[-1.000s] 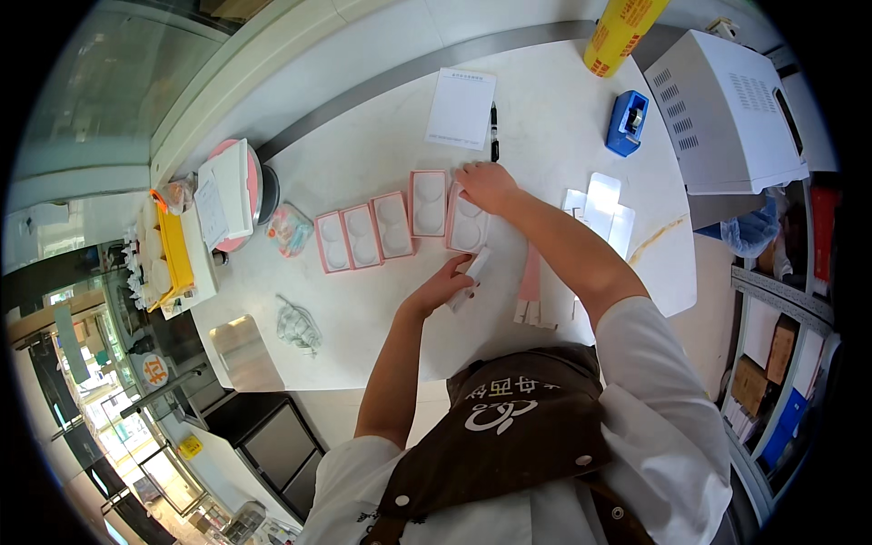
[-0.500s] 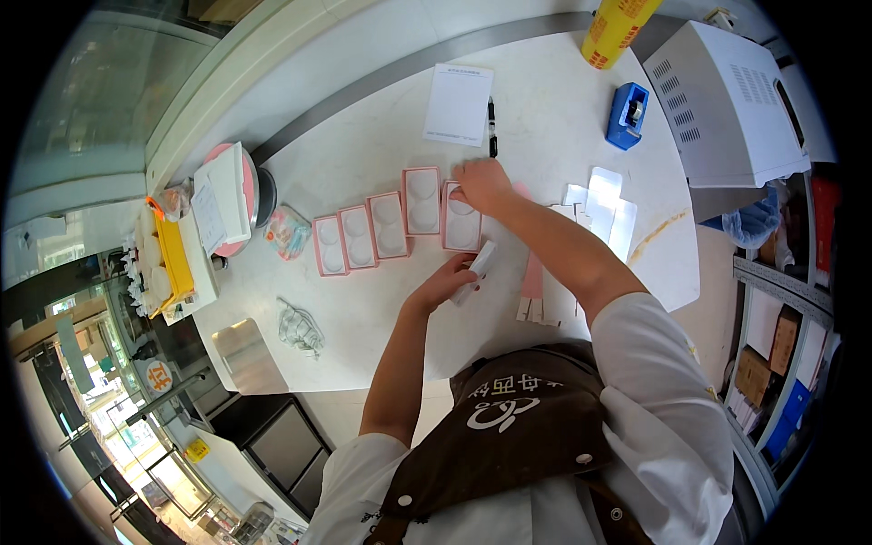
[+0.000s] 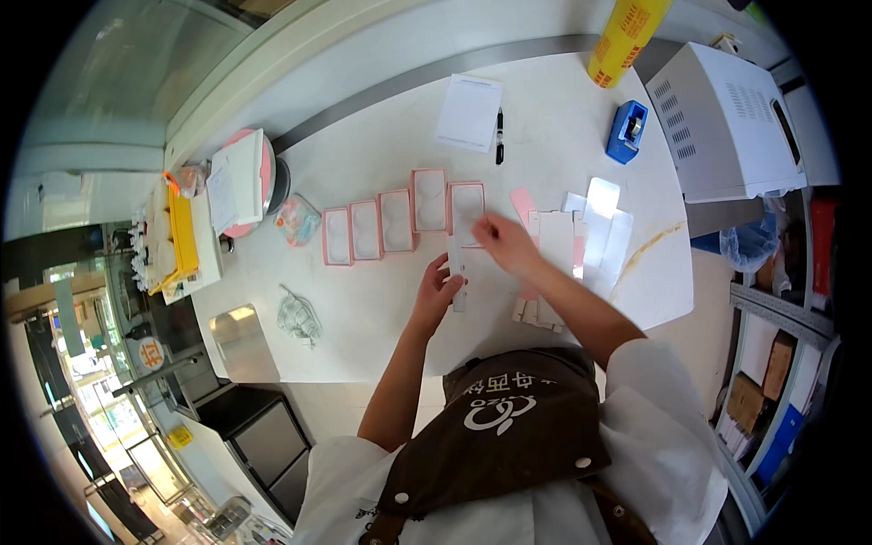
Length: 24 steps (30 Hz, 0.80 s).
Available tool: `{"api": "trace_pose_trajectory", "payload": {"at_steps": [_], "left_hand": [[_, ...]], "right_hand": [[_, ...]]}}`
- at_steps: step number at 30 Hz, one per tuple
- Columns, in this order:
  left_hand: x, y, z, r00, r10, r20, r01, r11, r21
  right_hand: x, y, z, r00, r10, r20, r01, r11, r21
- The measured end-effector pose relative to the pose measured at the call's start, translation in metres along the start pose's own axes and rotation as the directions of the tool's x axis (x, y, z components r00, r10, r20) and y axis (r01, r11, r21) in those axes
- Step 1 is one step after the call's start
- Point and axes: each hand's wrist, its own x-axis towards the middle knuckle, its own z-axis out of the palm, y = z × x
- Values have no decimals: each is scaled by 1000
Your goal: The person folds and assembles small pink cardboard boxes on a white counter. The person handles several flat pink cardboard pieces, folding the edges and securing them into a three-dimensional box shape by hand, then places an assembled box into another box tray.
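My left hand (image 3: 438, 292) is closed around a narrow white carton piece (image 3: 458, 289), held on edge just in front of the rightmost pink-edged box (image 3: 467, 202). That box has a white insert inside. Over its near right corner is my right hand (image 3: 502, 242), fingers curled and smeared by motion, so whether it grips anything cannot be made out. Left of this box runs a row of similar pink-edged boxes (image 3: 397, 221) with white inserts shaped in two round hollows. The tallest-standing place in the row, farthest from me, belongs to another such box (image 3: 430, 202).
Flat white and pink carton pieces (image 3: 554, 238) lie right of my right hand, beside shiny folded sheets (image 3: 601, 227). Farther back are a paper pad (image 3: 469, 113), a pen (image 3: 500, 136) and a blue tape dispenser (image 3: 627, 133). A crumpled clear bag (image 3: 297, 317) lies at the left.
My right hand has come back from the far end of the rightmost box to its near corner. The white piece in my left hand has turned more upright in the picture. The view has shifted slightly.
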Motion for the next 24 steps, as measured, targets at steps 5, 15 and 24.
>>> {"api": "trace_pose_trajectory", "payload": {"at_steps": [5,15,24], "left_hand": [[-24,-19,23,989,140,40,-143,982,119],[-93,-50,47,998,31,-50,-32,999,-34],[-121,-68,47,998,56,-40,-60,991,-117]], "right_hand": [[-80,20,16,958,91,273,-191,911,365],[-131,32,19,918,115,379,-243,919,310],[-159,40,46,913,15,408,-179,913,366]]}}
